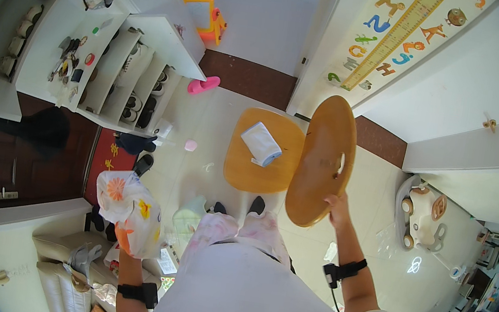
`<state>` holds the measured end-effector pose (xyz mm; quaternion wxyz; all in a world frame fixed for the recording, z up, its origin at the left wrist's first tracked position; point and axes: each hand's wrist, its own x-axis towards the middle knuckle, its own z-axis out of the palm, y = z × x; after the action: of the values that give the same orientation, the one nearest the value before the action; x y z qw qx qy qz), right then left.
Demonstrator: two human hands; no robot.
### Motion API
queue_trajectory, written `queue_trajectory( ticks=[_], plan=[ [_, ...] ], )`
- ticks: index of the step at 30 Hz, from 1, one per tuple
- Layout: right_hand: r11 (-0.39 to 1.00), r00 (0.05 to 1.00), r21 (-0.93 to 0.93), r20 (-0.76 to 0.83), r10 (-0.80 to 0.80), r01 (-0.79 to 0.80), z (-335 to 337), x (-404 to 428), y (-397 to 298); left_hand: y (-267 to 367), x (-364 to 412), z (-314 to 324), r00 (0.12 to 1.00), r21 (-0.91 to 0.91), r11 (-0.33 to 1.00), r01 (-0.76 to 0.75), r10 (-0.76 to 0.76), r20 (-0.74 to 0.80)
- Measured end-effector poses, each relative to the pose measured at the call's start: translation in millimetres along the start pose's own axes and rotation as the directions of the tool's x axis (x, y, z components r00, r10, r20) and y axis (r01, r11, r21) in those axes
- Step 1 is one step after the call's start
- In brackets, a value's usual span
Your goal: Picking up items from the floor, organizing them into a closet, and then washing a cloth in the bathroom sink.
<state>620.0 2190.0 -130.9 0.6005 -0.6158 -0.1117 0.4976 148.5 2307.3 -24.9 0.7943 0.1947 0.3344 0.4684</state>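
Observation:
A white plastic bag (pixel 129 213) with orange and yellow flower prints covers my raised left hand. Its fingers are hidden, and only the left forearm (pixel 130 271) shows below the bag, which appears held up by that hand. With my right hand (pixel 338 211) I grip the side edge of the curved wooden backrest (pixel 322 166) of a chair. The backrest has a slot near its top edge. On the wooden chair seat (pixel 246 177) lies a folded white cloth (pixel 261 141) with a light blue edge.
An open shoe cabinet (pixel 136 73) with small items on top stands left. A pink slipper (pixel 203 85) and a pale green bin (pixel 189 217) are on the tiled floor (pixel 202 149). A toy ride-on car (pixel 423 214) stands right, a sofa (pixel 62 283) lower left.

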Motion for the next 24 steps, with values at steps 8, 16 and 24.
queue_trajectory(
  ticks=[8, 16, 24],
  plan=[
    [0.991, 0.989, 0.134, 0.148, 0.01, -0.03, 46.8, 35.5, 28.1, 6.9, 36.0, 23.2, 0.998, 0.016, 1.0, -0.026, 0.025, 0.057],
    [0.998, 0.992, -0.042, 0.114, 0.055, -0.05, 125.8, 71.4, 39.1, 18.0, -6.1, -15.0, 0.988, 0.013, 0.999, -0.041, 0.042, -0.147],
    [0.35, 0.656, -0.776, 0.108, -0.747, 0.525, 209.7, 29.9, -7.2, 35.8, -48.0, -96.3, 0.916, -0.021, 1.0, -0.009, 0.0, -0.402]
  ],
)
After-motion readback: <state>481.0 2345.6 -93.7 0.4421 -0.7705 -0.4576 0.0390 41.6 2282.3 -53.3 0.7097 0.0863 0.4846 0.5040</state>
